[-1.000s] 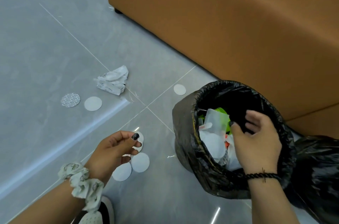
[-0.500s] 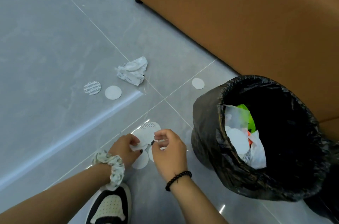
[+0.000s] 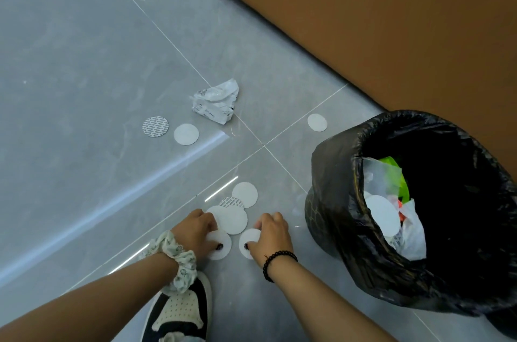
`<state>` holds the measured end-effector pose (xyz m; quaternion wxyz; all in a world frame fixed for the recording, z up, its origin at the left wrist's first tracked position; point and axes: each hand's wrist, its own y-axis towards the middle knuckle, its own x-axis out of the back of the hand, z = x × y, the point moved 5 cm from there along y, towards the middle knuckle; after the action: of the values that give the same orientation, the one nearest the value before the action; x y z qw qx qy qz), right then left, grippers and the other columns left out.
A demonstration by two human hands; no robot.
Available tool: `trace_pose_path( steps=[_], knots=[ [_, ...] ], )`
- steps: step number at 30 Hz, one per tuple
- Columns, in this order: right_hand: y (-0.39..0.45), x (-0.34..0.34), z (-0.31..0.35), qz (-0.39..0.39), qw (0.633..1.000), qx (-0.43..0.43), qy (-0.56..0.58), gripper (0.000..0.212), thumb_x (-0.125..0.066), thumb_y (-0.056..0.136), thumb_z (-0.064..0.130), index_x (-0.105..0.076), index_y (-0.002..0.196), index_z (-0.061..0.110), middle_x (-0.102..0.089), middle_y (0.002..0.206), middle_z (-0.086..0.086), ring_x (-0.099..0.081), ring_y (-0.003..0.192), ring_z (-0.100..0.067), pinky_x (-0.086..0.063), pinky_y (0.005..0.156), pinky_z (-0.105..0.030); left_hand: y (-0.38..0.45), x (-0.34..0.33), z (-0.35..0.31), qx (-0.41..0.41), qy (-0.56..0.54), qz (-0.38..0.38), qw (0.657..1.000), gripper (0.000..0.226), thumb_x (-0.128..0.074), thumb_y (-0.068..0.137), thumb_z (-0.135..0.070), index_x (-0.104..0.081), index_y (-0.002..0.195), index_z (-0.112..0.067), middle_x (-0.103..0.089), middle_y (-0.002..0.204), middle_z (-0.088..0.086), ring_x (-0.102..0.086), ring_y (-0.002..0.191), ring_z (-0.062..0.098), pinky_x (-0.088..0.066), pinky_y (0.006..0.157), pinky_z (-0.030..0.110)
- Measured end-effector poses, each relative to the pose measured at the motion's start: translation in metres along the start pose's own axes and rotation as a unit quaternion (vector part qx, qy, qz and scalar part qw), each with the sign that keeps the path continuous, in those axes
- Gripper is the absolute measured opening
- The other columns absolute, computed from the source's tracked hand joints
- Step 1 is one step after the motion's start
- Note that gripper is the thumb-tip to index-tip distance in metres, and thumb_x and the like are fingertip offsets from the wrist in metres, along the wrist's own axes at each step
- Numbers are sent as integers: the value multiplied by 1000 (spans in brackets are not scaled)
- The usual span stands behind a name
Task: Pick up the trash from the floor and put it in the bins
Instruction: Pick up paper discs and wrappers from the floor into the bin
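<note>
Down at the tiles, the left hand [image 3: 195, 229] has its fingers curled over one flat white paper disc [image 3: 221, 243], thumb pressed on its face, and the right hand [image 3: 270, 235] does the same on a second white disc [image 3: 247, 241] just beside it, fingers bent, thumbnail digging at the edge; whether either disc is off the floor yet I cannot tell. These lie dead flat, so the smart play is to catch an edge with a nail or slide the disc until it rides up over a neighbour, then pinch. Just beyond the fingertips, an overlapping cluster: a big white disc [image 3: 232, 220], a silver printed foil disc [image 3: 230, 201] peeking out, another white one [image 3: 245, 194] on top. Farther out, a foil disc [image 3: 155, 126] beside a white disc [image 3: 186, 134], a crumpled clear plastic wrapper [image 3: 216, 102], and a lone white disc [image 3: 317, 122] near the bin. Count on the floor: at least six white discs, two foil, one wrapper. The black-bagged round bin [image 3: 335, 201] stands to the right, close by, already holding trash
</note>
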<state>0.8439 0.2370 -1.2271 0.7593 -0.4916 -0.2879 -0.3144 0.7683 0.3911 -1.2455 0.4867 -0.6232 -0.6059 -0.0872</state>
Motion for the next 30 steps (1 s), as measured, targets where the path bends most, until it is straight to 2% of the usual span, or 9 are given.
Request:
trace_pose_path(
  steps=[4, 6, 9, 14, 18, 21, 24, 27, 30],
  knots=[
    [-10, -3, -8, -32, 986, -31, 159, 25, -72, 76, 17, -47, 78, 23, -48, 100, 3, -52, 86, -10, -45, 72, -15, -9, 8, 10, 56, -181, -79, 979, 18, -75, 76, -22, -59, 70, -25, -60, 71, -8, -53, 64, 4, -36, 59, 9],
    [-16, -5, -8, -17, 947, -49, 318, 25, -76, 75, 15, -52, 79, 22, -59, 92, 4, -56, 76, -7, -46, 64, -12, -12, 9, 11, 60, -253, -73, 963, 15, -78, 74, -22, -64, 70, -19, -65, 69, -3, -57, 61, 8, -44, 63, 15],
    [-22, -9, -5, 23, 877, -70, 474, 31, -79, 73, 12, -59, 94, 23, -68, 95, 0, -64, 84, -12, -55, 71, -25, -13, 9, 11, 52, -304, -50, 950, 17, -81, 70, -23, -67, 72, -14, -67, 70, 2, -59, 60, 13, -50, 64, 25],
    [-18, 4, -14, -13, 846, -84, 526, 30, -73, 78, 7, -63, 101, 24, -69, 100, -3, -67, 91, -17, -56, 81, -32, -9, 13, 16, 76, -325, -67, 940, 25, -80, 71, -20, -65, 80, -2, -61, 66, 4, -56, 54, 13, -49, 57, 24],
    [-15, -7, -9, 52, 872, -67, 481, 35, -74, 78, 9, -63, 110, 15, -70, 98, -2, -67, 87, -14, -56, 79, -28, -13, 4, 9, 104, -451, 39, 886, 3, -64, 85, -1, -66, 86, 1, -70, 68, 13, -65, 58, 15, -53, 55, 21],
    [-13, -17, -6, 81, 913, -47, 397, 16, -73, 79, 13, -68, 95, 14, -69, 85, 4, -65, 76, -7, -52, 67, -16, -17, -1, 0, 127, -493, 92, 856, 4, -64, 84, 1, -67, 85, -1, -68, 73, 17, -64, 63, 20, -55, 57, 24],
    [-7, -13, -9, 27, 931, -66, 357, 11, -73, 79, 19, -63, 76, 22, -65, 79, 6, -61, 72, -8, -45, 59, -13, -16, 7, 7, 135, -407, -26, 903, 16, -66, 81, 1, -69, 90, -12, -71, 79, 6, -66, 71, 16, -56, 65, 25],
    [-1, -8, -5, -3, 947, -67, 313, 10, -70, 81, 25, -60, 78, 23, -61, 99, 0, -58, 79, -9, -43, 66, -16, -14, 28, 7, 120, -260, -163, 944, 18, -67, 82, -11, -64, 94, -24, -65, 91, -6, -63, 77, 14, -46, 71, 22],
    [5, -7, 1, -12, 957, -61, 283, 10, -67, 83, 26, -58, 84, 22, -54, 110, -1, -55, 86, -11, -42, 75, -19, -7, 30, 5, 130, -201, -144, 960, 25, -68, 81, -14, -61, 105, -18, -60, 98, -3, -57, 83, 14, -39, 76, 22]
  ],
)
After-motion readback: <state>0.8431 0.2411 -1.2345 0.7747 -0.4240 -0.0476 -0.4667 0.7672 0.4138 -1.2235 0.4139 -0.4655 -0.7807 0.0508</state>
